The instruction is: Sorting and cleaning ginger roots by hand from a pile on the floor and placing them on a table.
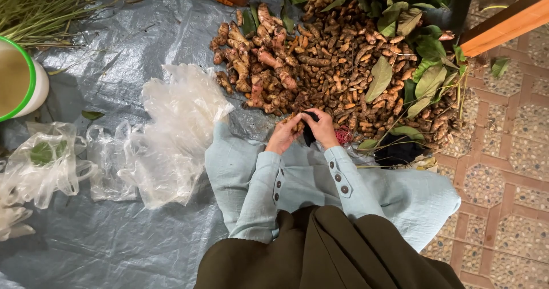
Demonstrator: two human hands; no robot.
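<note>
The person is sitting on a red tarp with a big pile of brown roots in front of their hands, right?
Not quite: the head view shows the tarp is grey-blue, not red. The big pile of brown roots does lie in front of the left hand and right hand.

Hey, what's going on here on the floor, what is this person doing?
A person sits on a grey tarp in front of a big pile of brown roots mixed with green leaves. At the near edge of the pile, the left hand holds a small root, and the right hand grips a small dark object against it; what it is cannot be told. Crumpled clear plastic bags lie to the left.
</note>
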